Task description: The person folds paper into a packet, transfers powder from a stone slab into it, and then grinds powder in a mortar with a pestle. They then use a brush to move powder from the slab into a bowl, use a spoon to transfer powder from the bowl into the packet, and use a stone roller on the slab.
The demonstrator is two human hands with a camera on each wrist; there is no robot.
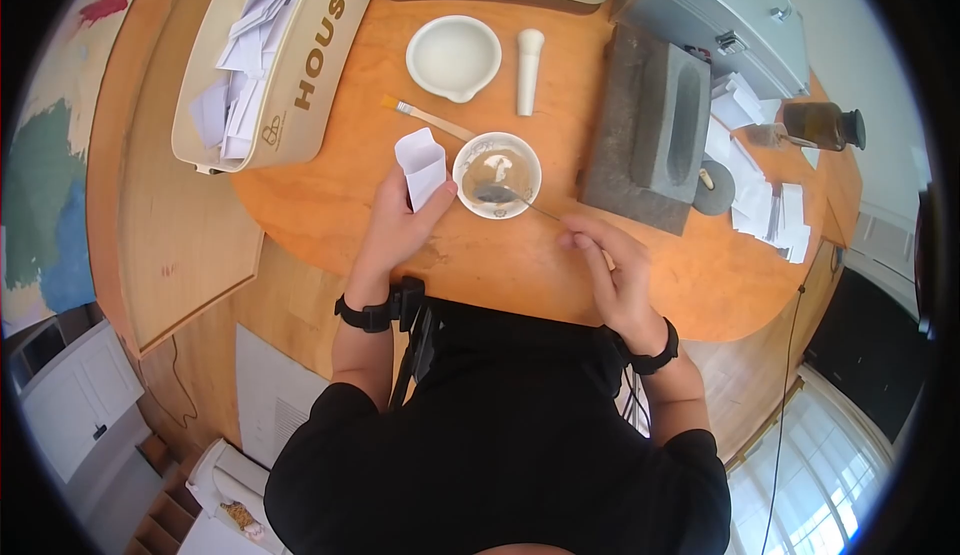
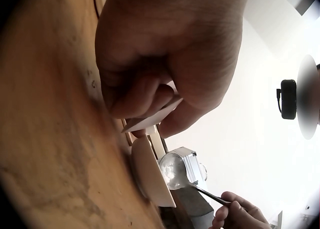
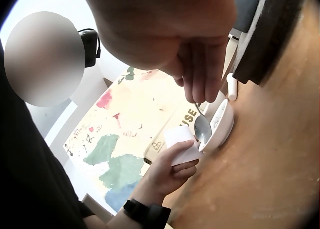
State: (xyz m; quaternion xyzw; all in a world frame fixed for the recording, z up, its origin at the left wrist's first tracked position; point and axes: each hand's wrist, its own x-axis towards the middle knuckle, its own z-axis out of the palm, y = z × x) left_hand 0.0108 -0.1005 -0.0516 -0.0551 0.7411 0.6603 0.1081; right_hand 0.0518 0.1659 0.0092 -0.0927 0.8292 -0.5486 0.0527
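Observation:
A small white bowl (image 1: 497, 138) with brownish contents and a white patch stands on the wooden table. The left hand (image 1: 402, 223) grips a folded white paper packet (image 1: 424, 168) just left of the bowl, a fingertip close to the rim. From the right, the right hand (image 1: 618, 273) pinches the handle of a metal spoon (image 1: 494, 194); its head is over the bowl. In the right wrist view the spoon (image 3: 202, 129) is tilted at the rim of the bowl (image 3: 223, 129). The left wrist view shows the paper (image 2: 152, 118) between thumb and fingers.
Behind the bowl are a brush (image 1: 432, 118), a white mortar (image 1: 454, 57) and a pestle (image 1: 528, 73). A bin of papers (image 1: 312, 65) is at left. A grey stone block (image 1: 640, 130), loose white papers (image 1: 738, 175), a brown bottle (image 1: 815, 125) and a metal case (image 1: 715, 20) stand at right.

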